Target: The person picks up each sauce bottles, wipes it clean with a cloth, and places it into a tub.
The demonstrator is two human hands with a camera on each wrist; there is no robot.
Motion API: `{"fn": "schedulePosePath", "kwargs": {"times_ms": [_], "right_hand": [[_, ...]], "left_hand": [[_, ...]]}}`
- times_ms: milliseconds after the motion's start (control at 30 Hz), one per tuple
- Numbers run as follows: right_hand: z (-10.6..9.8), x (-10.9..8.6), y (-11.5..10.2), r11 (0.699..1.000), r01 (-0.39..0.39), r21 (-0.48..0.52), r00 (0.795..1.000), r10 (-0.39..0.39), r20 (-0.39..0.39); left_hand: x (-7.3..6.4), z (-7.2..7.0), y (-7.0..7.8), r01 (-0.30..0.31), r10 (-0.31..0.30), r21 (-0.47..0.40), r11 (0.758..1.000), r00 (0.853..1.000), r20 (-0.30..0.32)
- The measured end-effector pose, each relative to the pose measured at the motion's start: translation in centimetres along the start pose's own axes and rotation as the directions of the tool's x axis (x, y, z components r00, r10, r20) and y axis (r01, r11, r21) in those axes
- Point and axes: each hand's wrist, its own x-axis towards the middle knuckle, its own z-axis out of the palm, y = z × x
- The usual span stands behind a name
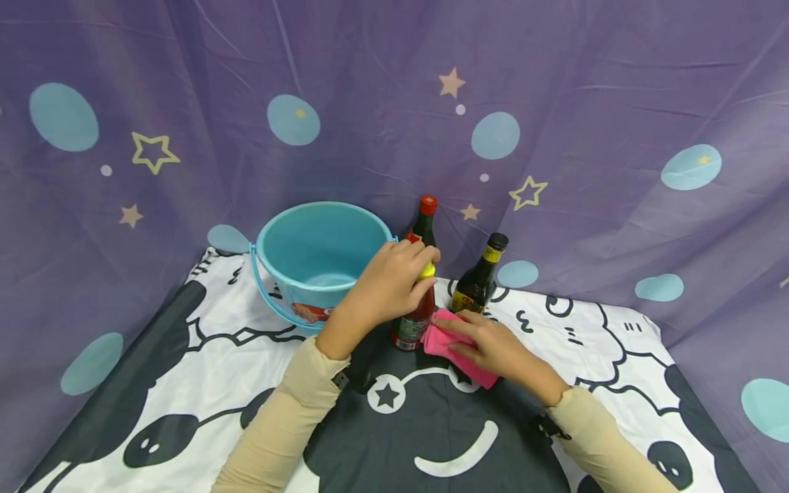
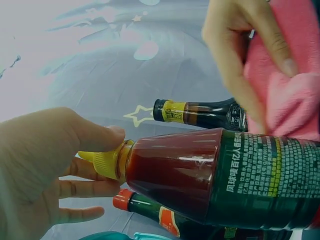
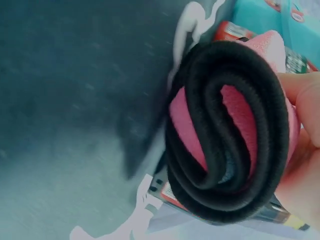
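Left grip (image 1: 390, 282) holds yellow-capped bottle (image 1: 418, 320) (right grip (image 1: 498, 347), pink cloth (image 1: 440, 341))

Yellow-capped plastic bottle of red sauce (image 1: 414, 325), left hand (image 1: 391, 279) on top. From it: round blue plastic bucket (image 1: 327, 233) at 10 o'clock, on black-and-white cartoon-print fabric (image 1: 382, 452); red-capped green glass bottle (image 1: 426, 222) at 12; black-capped dark glass bottle (image 1: 476, 282) at 2; folded pink plush cloth (image 1: 441, 342) at 4, right hand (image 1: 498, 344) on it.

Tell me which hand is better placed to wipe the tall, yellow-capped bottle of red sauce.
Probably the right hand: it holds the soft pink cloth right by the bottle, while the left hand is occupied gripping the ridged yellow cap.
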Motion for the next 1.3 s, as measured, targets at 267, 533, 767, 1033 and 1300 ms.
{"fn": "schedulePosePath", "kwargs": {"times_ms": [267,533,767,1033,1300], "right_hand": [[-2.8,0.5,0.3,0.998,-0.06,0.009,0.995,0.061,-0.077],[-5.8,1.7,0.6,0.992,-0.043,0.115,0.971,0.069,-0.23],[-7.6,2.7,0.3,0.965,0.002,0.262,0.941,0.086,-0.326],[-7.7,3.1,-0.4,0.92,0.052,0.389,0.889,0.134,-0.437],[-7.7,2.8,-1.3,0.918,0.029,0.395,0.814,0.207,-0.542]], "left_hand": [[0.1,0.2,-0.1,-0.03,0.029,-0.033,0.999,0.999,-0.032],[0.2,0.5,-0.7,-0.044,0.04,-0.107,0.993,0.999,-0.036],[0.2,0.7,-1.2,-0.05,0.045,-0.143,0.988,0.998,-0.041],[0.1,0.6,-1.3,-0.029,0.028,-0.135,0.99,1.0,-0.008],[0.2,0.2,-1.2,0.009,-0.009,-0.091,0.996,1.0,-0.001]]}}
